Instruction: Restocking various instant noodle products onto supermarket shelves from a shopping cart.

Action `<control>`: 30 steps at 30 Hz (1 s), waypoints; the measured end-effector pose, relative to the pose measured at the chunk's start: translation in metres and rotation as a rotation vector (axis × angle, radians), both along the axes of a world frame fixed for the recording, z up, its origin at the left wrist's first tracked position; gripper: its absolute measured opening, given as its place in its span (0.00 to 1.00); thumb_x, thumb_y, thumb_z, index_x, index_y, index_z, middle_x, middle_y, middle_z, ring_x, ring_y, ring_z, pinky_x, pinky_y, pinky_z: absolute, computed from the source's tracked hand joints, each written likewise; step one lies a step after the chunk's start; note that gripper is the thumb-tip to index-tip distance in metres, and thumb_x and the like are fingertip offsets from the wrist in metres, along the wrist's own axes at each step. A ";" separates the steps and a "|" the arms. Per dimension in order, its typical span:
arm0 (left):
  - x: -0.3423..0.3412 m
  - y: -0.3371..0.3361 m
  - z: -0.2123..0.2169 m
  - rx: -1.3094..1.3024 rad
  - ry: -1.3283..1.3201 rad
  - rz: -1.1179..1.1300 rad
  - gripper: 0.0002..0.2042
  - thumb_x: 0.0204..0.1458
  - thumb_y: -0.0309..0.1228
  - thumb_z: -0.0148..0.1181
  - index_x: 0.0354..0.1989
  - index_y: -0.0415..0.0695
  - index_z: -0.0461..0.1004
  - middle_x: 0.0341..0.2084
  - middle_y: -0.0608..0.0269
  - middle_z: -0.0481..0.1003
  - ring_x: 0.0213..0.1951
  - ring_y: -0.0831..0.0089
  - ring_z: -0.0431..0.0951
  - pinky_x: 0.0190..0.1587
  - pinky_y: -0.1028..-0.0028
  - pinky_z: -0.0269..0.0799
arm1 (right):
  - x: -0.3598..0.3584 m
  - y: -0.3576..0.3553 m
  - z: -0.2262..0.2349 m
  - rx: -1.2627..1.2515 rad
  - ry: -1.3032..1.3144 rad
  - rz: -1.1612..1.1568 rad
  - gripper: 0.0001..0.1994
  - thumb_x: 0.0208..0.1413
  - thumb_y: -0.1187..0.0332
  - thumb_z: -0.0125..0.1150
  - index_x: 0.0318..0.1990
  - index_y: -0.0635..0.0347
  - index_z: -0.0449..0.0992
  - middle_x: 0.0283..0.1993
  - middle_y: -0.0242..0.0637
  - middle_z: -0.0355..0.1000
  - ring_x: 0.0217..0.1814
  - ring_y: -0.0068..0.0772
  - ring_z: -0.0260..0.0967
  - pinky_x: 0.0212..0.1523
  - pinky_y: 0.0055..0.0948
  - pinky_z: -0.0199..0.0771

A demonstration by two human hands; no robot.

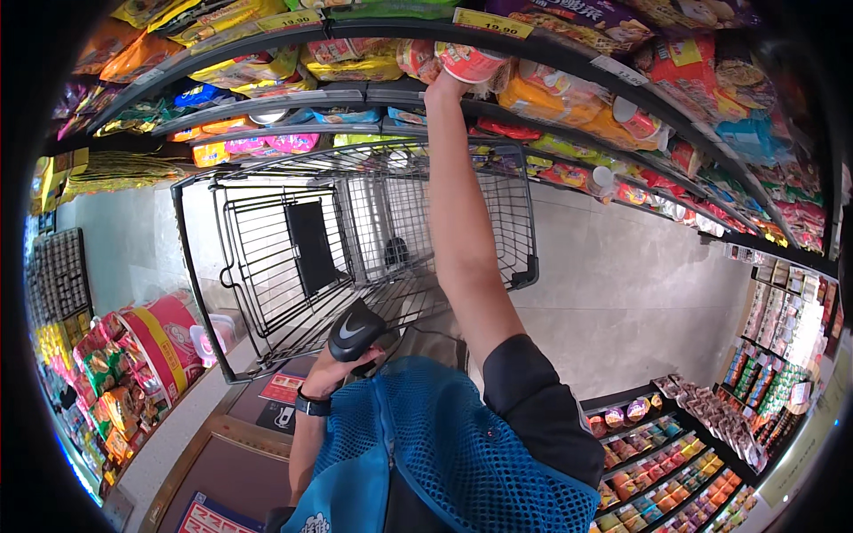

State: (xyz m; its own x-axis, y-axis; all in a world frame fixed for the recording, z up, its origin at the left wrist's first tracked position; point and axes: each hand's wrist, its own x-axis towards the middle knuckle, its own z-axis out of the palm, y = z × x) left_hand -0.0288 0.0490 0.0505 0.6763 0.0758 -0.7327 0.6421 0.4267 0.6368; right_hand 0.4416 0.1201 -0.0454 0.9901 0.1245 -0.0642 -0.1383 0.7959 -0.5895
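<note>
My right arm stretches up and forward to the shelf. There, my right hand (pixel 446 86) is closed on a red-and-white paper tub (pixel 473 62), the fingers partly hidden behind it. Low in front of my body, my left hand (pixel 330 371) is wrapped round a black, rounded handheld object (pixel 357 330) with a pale curved mark; its exact kind is unclear. Below my right forearm, partly covered by it, stands a black wire shopping cart (pixel 244 231). Its basket shows no goods.
Curved-looking shelves (pixel 391 89) of colourful snack bags and tubs cross the far side. More packets fill a rack (pixel 662 471) at lower right. At left are heaped snack bags (pixel 124 417) and a pink package (pixel 164 346). Grey floor tiles (pixel 622 293) lie right of the cart.
</note>
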 end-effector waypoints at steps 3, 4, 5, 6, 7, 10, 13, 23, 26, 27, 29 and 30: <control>0.000 0.000 0.002 0.030 -0.013 -0.004 0.14 0.46 0.28 0.68 0.40 0.40 0.74 0.32 0.63 0.77 0.39 0.75 0.76 0.43 0.76 0.70 | -0.020 -0.023 -0.011 -0.397 0.016 0.130 0.26 0.62 0.51 0.44 0.65 0.48 0.53 0.66 0.34 0.55 0.66 0.35 0.54 0.66 0.42 0.54; 0.000 -0.001 0.002 -0.007 0.013 0.067 0.14 0.46 0.27 0.68 0.40 0.40 0.74 0.32 0.63 0.77 0.39 0.75 0.76 0.43 0.75 0.71 | -0.030 -0.035 -0.015 -0.366 -0.025 0.194 0.26 0.62 0.51 0.43 0.65 0.48 0.53 0.66 0.34 0.54 0.67 0.36 0.53 0.66 0.44 0.53; -0.001 -0.003 0.003 -0.055 0.027 0.127 0.14 0.45 0.26 0.68 0.40 0.40 0.74 0.32 0.63 0.77 0.39 0.74 0.77 0.43 0.75 0.71 | -0.041 -0.052 -0.019 -0.295 -0.038 0.253 0.26 0.62 0.51 0.43 0.65 0.48 0.54 0.66 0.35 0.54 0.67 0.37 0.53 0.66 0.45 0.52; 0.000 -0.003 0.002 -0.076 -0.002 0.141 0.14 0.45 0.25 0.68 0.40 0.40 0.74 0.33 0.63 0.77 0.38 0.73 0.77 0.44 0.75 0.71 | -0.051 -0.068 -0.022 -0.226 -0.052 0.308 0.26 0.62 0.51 0.43 0.65 0.48 0.54 0.66 0.35 0.54 0.67 0.37 0.53 0.66 0.47 0.51; 0.001 -0.005 0.001 -0.069 -0.018 0.159 0.14 0.45 0.25 0.68 0.40 0.40 0.74 0.33 0.63 0.77 0.38 0.73 0.77 0.44 0.75 0.71 | -0.058 -0.082 -0.024 -0.125 -0.080 0.354 0.26 0.61 0.51 0.42 0.64 0.48 0.54 0.66 0.35 0.54 0.67 0.38 0.52 0.66 0.48 0.50; 0.004 -0.009 -0.002 -0.033 -0.026 0.119 0.12 0.46 0.23 0.66 0.38 0.42 0.73 0.32 0.64 0.75 0.38 0.71 0.78 0.44 0.74 0.72 | -0.064 -0.108 -0.025 0.199 -0.204 0.478 0.26 0.61 0.50 0.41 0.64 0.48 0.54 0.66 0.36 0.54 0.67 0.40 0.51 0.66 0.53 0.48; 0.005 -0.016 -0.005 0.009 -0.031 0.091 0.12 0.46 0.23 0.66 0.38 0.42 0.73 0.31 0.65 0.75 0.38 0.72 0.77 0.44 0.74 0.71 | -0.057 -0.110 -0.019 0.371 -0.221 0.537 0.26 0.61 0.50 0.40 0.64 0.49 0.55 0.66 0.38 0.54 0.68 0.43 0.50 0.66 0.57 0.45; 0.006 -0.022 -0.002 -0.073 -0.078 0.171 0.12 0.47 0.24 0.66 0.40 0.41 0.72 0.32 0.63 0.76 0.38 0.71 0.77 0.43 0.73 0.71 | -0.011 -0.075 -0.011 0.354 0.394 0.362 0.26 0.60 0.52 0.29 0.58 0.53 0.64 0.64 0.43 0.57 0.67 0.52 0.50 0.65 0.63 0.43; 0.013 -0.017 0.003 -0.078 -0.056 0.186 0.11 0.47 0.24 0.65 0.39 0.41 0.73 0.32 0.63 0.76 0.39 0.71 0.76 0.45 0.72 0.70 | -0.032 -0.101 -0.035 0.381 0.572 0.389 0.25 0.60 0.51 0.34 0.55 0.60 0.63 0.63 0.45 0.57 0.67 0.56 0.50 0.64 0.63 0.47; 0.014 -0.015 0.004 -0.074 -0.086 0.193 0.10 0.47 0.25 0.65 0.38 0.41 0.73 0.32 0.63 0.75 0.39 0.71 0.76 0.45 0.72 0.70 | -0.044 -0.109 -0.042 0.342 0.659 0.360 0.25 0.61 0.51 0.35 0.54 0.62 0.63 0.62 0.46 0.58 0.67 0.57 0.50 0.64 0.63 0.48; 0.017 -0.013 0.005 -0.084 -0.074 0.218 0.10 0.48 0.25 0.65 0.38 0.41 0.73 0.32 0.62 0.76 0.39 0.71 0.76 0.45 0.72 0.70 | -0.073 -0.135 -0.051 0.280 0.650 0.290 0.18 0.61 0.60 0.42 0.50 0.67 0.63 0.62 0.53 0.56 0.67 0.56 0.51 0.63 0.59 0.54; 0.019 -0.012 0.004 -0.082 -0.109 0.223 0.10 0.48 0.25 0.65 0.38 0.41 0.73 0.32 0.62 0.76 0.39 0.71 0.76 0.45 0.72 0.70 | -0.087 -0.148 -0.052 0.156 0.594 0.360 0.15 0.60 0.63 0.45 0.48 0.66 0.64 0.60 0.53 0.58 0.66 0.56 0.53 0.63 0.56 0.57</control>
State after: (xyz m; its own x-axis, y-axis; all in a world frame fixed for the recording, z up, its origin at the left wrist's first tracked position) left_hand -0.0096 0.0371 0.0547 0.7248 0.1756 -0.6662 0.4559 0.6029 0.6548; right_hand 0.3543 -0.0274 -0.0970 0.6887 0.4892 -0.5351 -0.6713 0.7091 -0.2158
